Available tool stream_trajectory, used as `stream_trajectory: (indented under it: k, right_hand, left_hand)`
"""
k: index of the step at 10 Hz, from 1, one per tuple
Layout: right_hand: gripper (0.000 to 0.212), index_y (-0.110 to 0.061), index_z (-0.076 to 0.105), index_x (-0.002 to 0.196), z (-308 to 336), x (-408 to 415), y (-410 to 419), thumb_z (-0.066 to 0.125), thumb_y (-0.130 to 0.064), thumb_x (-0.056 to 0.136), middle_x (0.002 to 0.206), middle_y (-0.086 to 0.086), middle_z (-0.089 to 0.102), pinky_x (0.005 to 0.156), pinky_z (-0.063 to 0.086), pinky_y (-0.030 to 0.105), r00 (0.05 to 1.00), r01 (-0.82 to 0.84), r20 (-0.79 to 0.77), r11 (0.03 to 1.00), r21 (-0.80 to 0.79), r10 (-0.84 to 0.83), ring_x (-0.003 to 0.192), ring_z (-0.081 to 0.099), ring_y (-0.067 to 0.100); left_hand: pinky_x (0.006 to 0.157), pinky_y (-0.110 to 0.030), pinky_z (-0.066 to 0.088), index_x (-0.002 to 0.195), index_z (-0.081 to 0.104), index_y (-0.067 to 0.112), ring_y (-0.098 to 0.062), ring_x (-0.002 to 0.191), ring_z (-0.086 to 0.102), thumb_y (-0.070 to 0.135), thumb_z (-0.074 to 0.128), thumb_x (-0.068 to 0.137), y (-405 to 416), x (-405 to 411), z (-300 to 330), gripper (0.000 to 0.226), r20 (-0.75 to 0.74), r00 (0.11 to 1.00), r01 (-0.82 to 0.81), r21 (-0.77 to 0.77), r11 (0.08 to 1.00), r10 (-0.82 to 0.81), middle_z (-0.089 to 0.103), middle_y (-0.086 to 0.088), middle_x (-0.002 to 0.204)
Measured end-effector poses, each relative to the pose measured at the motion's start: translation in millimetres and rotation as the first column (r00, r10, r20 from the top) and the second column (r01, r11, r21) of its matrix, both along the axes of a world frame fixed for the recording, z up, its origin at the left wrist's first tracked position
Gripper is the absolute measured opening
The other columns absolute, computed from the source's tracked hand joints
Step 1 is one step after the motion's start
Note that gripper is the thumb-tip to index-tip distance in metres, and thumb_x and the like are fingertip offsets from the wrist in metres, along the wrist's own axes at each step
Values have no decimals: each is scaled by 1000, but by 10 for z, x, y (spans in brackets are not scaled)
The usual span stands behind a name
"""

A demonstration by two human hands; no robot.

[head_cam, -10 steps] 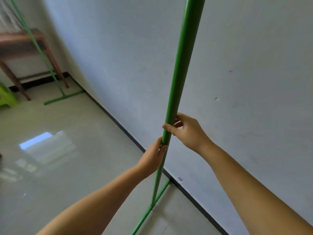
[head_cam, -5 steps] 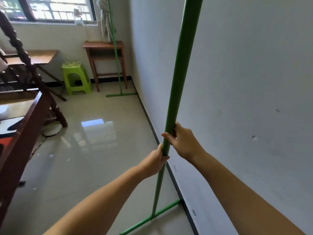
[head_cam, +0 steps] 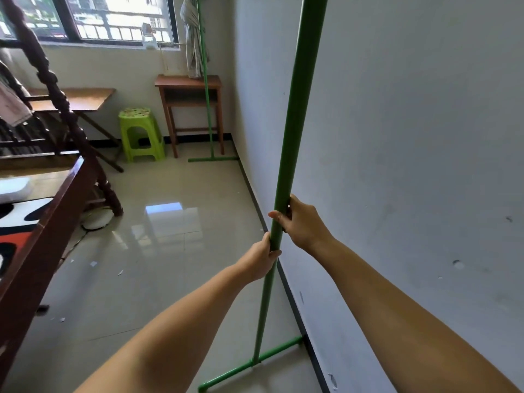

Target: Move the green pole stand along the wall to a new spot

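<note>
A person's two bare arms reach forward from the bottom edge to a tall green pole stand that rises just beside a pale wall on the right. The right hand grips the upright near the centre of the view, its fingers wrapped around the tube; the left hand is clenched on the same tube directly below it, at about 6 o'clock from the right hand, the two nearly touching. The pole leans slightly, its top towards 12 o'clock and its foot towards 6 o'clock, where a green crossbar base sits on the glossy tiled floor with one end close against the dark skirting. The stand looks like a thin, stiff, painted metal tube: probably light but tall and top-heavy, smooth enough to slip in a loose grip, so a hold around mid-height like this one seems sensible. The pole's top is cut off by the upper edge, so what it carries cannot be seen. At about 11 o'clock, far along the wall, a second green pole stands by a small wooden table and a lime plastic stool. Whether the near base is lifted or resting on the floor is hard to tell.
</note>
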State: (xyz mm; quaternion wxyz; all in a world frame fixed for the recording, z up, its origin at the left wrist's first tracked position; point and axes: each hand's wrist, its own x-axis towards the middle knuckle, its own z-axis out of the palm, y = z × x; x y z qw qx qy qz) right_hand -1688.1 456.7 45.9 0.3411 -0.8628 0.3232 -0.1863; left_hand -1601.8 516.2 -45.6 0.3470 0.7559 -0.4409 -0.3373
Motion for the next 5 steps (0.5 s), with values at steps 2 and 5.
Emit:
stream_trajectory:
  k: [2,5]
  right_hand:
    - [36,-6,48,113,-14,-39,22,55,-29,85,110,16,65,83,50,28,1000,13,-16,1000,3,-13,98,65,31]
    - [67,-25,29,136,632,-715,115,55,-47,78,133,7,53,97,47,40,994,-4,108,996,84,-5,118,54,24]
  left_hand:
    - [87,-35,48,122,37,11,-26,100,57,16,45,90,23,-33,-20,34,-5,1000,4,-10,1000,-4,57,-20,116]
    - [93,-29,48,127,35,16,-17,106,57,20,54,86,425,11,27,45,31,1000,-1,-105,994,5,57,-10,118]
